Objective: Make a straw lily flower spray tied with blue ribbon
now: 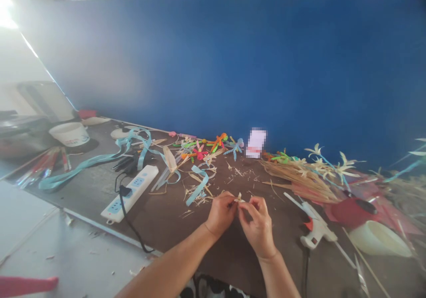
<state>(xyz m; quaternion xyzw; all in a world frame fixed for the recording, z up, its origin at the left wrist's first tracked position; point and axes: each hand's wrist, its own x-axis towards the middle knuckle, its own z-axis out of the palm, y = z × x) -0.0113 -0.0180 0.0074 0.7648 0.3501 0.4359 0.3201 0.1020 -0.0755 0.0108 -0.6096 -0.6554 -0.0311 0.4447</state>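
Note:
Over the front of the dark table, my left hand (pixel 221 213) and my right hand (pixel 258 226) meet fingertip to fingertip. Between them is a small cream-coloured piece of dried husk or leaf (pixel 239 199), pinched from both sides. Its lower part is hidden by my fingers. Pale scraps (pixel 240 172) lie scattered on the table just beyond my hands. A light blue ribbon piece (pixel 199 185) lies left of them. To the right rests a white glue gun (pixel 317 231) with a glue stick in its back end.
A white power strip (pixel 130 194) with a black plug and cord lies at left, near a long blue ribbon (pixel 86 169). Colourful pipe-cleaner figures (pixel 218 143) line the back. Dried husks (pixel 299 178), pale flowers (pixel 346 169), a whitish cup (pixel 379 239) and scissors (pixel 361 276) are at right.

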